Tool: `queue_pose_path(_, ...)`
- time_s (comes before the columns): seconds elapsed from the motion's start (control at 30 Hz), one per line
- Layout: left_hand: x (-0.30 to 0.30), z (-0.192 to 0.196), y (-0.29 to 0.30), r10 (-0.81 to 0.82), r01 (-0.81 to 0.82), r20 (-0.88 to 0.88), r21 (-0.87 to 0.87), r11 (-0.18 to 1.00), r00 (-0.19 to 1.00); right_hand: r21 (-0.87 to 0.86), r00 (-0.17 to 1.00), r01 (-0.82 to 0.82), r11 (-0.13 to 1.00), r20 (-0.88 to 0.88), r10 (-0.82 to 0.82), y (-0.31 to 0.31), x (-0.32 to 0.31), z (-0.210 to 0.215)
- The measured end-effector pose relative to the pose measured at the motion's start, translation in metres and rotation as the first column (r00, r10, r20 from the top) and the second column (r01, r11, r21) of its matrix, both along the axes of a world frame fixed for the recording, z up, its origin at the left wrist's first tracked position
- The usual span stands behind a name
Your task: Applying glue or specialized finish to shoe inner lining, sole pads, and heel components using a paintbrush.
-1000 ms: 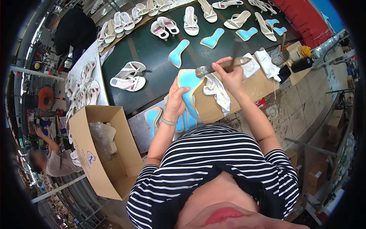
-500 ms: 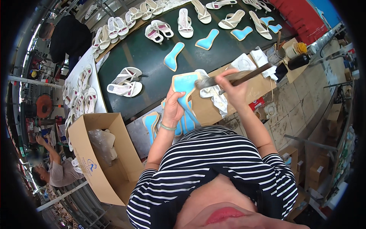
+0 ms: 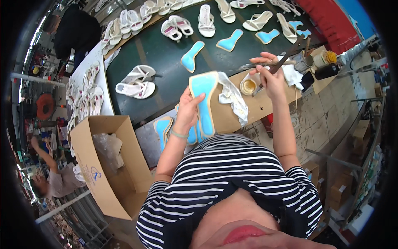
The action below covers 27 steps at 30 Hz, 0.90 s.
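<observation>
Blue insole in L hand; R hand w/ brush.

The person wears a black-and-white striped top, its narrow white bands running across a dark ground. Plain dark panels border the open neckline. The striped sleeves are short. A pale green bangle circles the left wrist; the left hand and right hand are bare.

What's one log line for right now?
left hand: holding blue sole piece; right hand: holding brush and dark stick; white cloth: lying on cardboard
</observation>
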<state>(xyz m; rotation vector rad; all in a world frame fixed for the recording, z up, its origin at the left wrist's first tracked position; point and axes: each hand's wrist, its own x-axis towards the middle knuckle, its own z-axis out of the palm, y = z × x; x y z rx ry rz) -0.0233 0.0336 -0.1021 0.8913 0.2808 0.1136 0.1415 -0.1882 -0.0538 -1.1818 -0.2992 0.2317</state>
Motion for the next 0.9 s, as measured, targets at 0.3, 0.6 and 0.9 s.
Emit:
queue_pose_path(0.3,0.004,-0.015,0.021,0.068,-0.06,0.069,-0.105,0.993,0.995,-0.12,0.97,-0.22,0.968,0.08,0.231,0.03,-0.026,0.02)
queue_pose_path(0.6,0.004,-0.004,0.014,0.064,-0.059,0.099,-0.061,0.996,0.993,-0.299,0.918,-0.204,0.932,0.271,0.288,0.063,0.005,0.007)
queue_pose_path(0.9,-0.003,-0.014,0.011,0.065,-0.056,0.08,-0.111,0.992,0.995,-0.401,0.92,-0.223,0.889,0.214,0.328,0.072,-0.007,-0.001)
